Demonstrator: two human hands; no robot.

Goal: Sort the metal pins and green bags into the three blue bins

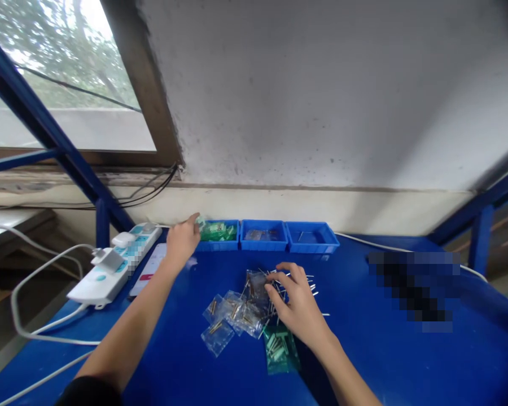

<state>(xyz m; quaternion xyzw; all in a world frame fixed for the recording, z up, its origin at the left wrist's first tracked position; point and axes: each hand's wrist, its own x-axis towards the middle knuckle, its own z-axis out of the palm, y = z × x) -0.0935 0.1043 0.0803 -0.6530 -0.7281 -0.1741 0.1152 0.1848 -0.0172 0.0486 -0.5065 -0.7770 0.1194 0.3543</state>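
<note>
My left hand (183,239) reaches to the left end of a blue bin (218,245) that holds green packets (220,230). Its fingers look closed by a pale green bit at the bin's edge; what they grip is too small to tell. Over a pile of thin metal pins (315,286), my right hand (295,299) hovers with fingers curved and apart, its tips near a clear bag (256,287). Several clear bags with brass-coloured pieces (218,334) lie left of it. Below the pile rests a green bag (281,351) of pale and metallic pieces.
Two more blue bins stand to the right, the middle one (264,246) with clear packets, the right one (312,248) with a few thin pieces. A white power strip (110,270) with cables and a phone (154,259) lie left. A blurred dark object (415,287) is right.
</note>
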